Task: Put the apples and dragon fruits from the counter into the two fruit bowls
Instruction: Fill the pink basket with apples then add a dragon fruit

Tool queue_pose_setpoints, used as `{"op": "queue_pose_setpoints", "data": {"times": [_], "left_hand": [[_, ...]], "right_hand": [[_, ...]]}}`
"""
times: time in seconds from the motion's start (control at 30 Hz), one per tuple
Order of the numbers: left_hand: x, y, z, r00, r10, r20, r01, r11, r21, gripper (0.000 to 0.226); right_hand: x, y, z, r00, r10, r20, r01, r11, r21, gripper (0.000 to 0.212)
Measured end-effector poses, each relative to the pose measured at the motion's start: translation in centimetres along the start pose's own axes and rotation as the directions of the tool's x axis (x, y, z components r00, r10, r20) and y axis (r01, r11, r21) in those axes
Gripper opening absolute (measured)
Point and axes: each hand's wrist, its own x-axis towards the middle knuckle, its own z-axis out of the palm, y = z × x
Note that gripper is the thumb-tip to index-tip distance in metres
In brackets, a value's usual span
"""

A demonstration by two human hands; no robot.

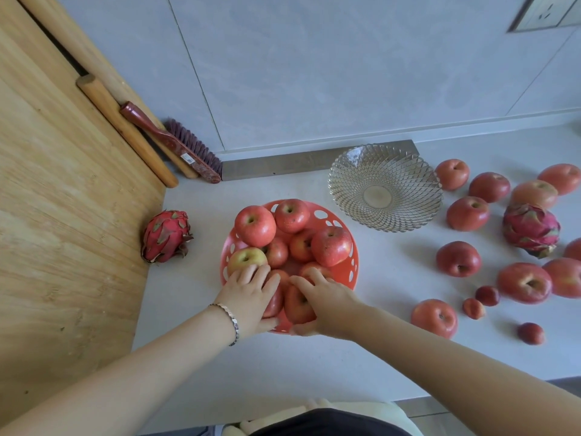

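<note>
A red plastic bowl point(338, 220) with holes in its rim sits mid-counter, filled with several apples point(255, 225). My left hand point(251, 297) grips an apple at the bowl's near left edge. My right hand point(323, 302) grips another apple point(297, 305) at the near edge. Behind and to the right stands an empty clear glass bowl point(385, 187). Several loose apples point(458, 259) lie on the counter at the right. One dragon fruit point(531, 229) lies among them. Another dragon fruit point(166, 236) rests left of the red bowl.
A large wooden board point(63, 215) covers the left side. A rolling pin point(125, 130) and a red brush point(176, 146) lean in the back-left corner. Three small red fruits point(487, 295) lie near the front right. The counter's front edge is close below my arms.
</note>
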Motion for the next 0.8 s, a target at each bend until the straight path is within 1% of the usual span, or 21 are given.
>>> {"op": "queue_pose_setpoints", "data": {"times": [0.03,0.07,0.1,0.13,0.17,0.2,0.23,0.27,0.3,0.33,0.37,0.4,0.47,0.53,0.6,0.63,0.67,0.73,0.8], "left_hand": [[0.1,0.1,0.2,1.000,0.001,0.011,-0.002,1.000,0.028,0.088],[0.5,0.1,0.7,1.000,-0.005,0.019,0.005,1.000,-0.002,0.090],[0.8,0.2,0.8,0.999,-0.030,0.041,0.033,0.997,-0.073,0.087],[1.0,0.4,0.8,0.994,-0.067,0.083,0.079,0.984,-0.158,0.083],[1.4,0.9,0.7,0.992,-0.089,0.090,0.107,0.969,-0.220,0.080],[1.8,1.3,0.5,0.994,-0.096,0.056,0.108,0.958,-0.264,0.077],[2.1,1.8,0.1,0.996,-0.092,0.016,0.092,0.951,-0.295,0.076],[2.6,2.3,-0.3,0.996,-0.087,-0.027,0.074,0.947,-0.311,0.075],[2.9,2.9,-0.7,0.996,-0.083,-0.041,0.065,0.946,-0.318,0.074],[3.3,3.6,-0.9,0.996,-0.073,-0.052,0.053,0.947,-0.318,0.073],[3.7,4.4,-1.2,0.997,-0.065,-0.031,0.052,0.948,-0.314,0.073],[4.1,5.2,-1.3,0.998,-0.059,-0.001,0.056,0.953,-0.298,0.074],[4.6,7.0,-1.5,0.996,-0.056,0.071,0.071,0.969,-0.237,0.076],[5.2,8.4,-1.4,0.996,-0.040,0.085,0.051,0.990,-0.135,0.068],[5.5,9.4,-1.3,1.000,0.004,0.025,-0.002,0.997,-0.082,0.043],[5.6,9.7,-1.3,1.000,0.024,0.007,-0.023,0.997,-0.076,0.031],[5.8,9.8,-1.1,0.999,0.038,0.000,-0.038,0.996,-0.082,0.024],[6.0,9.7,-1.0,0.997,0.070,0.019,-0.068,0.994,-0.086,0.023],[5.6,8.9,-0.9,0.988,0.153,0.028,-0.150,0.984,-0.095,0.021]], "right_hand": [[-0.2,0.2,-0.4,0.999,0.017,0.032,-0.019,0.998,0.060,0.088],[-0.5,0.6,-0.9,0.998,0.040,0.045,-0.046,0.988,0.145,0.082],[-0.9,1.1,-1.5,0.997,0.076,0.021,-0.078,0.967,0.243,0.072],[-1.5,1.8,-2.1,0.990,0.130,-0.051,-0.107,0.939,0.327,0.059],[-2.2,3.0,-2.6,0.966,0.205,-0.157,-0.132,0.915,0.381,0.046],[-3.0,4.4,-3.0,0.920,0.289,-0.264,-0.167,0.900,0.402,0.035],[-3.8,6.1,-3.1,0.863,0.376,-0.339,-0.231,0.888,0.398,0.027],[-4.6,7.9,-3.1,0.812,0.461,-0.358,-0.323,0.866,0.381,0.028],[-5.5,9.6,-3.0,0.781,0.542,-0.310,-0.439,0.830,0.346,0.035],[-6.3,11.0,-2.7,0.759,0.617,-0.209,-0.560,0.781,0.275,0.046],[-7.0,12.2,-2.3,0.733,0.674,-0.086,-0.653,0.734,0.184,0.059],[-7.4,13.0,-1.8,0.708,0.706,0.021,-0.704,0.702,0.107,0.070],[-7.9,13.9,-0.5,0.685,0.711,0.160,-0.724,0.689,0.040,0.080],[-8.1,14.1,0.7,0.695,0.687,0.212,-0.709,0.704,0.041,0.078],[-8.3,14.2,1.2,0.703,0.688,0.179,-0.707,0.702,0.079,0.070],[-8.4,14.2,1.3,0.708,0.690,0.151,-0.706,0.698,0.120,0.066],[-8.4,14.2,1.3,0.713,0.690,0.125,-0.700,0.689,0.185,0.063],[-8.4,14.0,1.0,0.728,0.683,0.062,-0.653,0.662,0.369,0.062],[-8.2,13.4,0.3,0.752,0.657,-0.052,-0.543,0.663,0.516,0.065]]}}
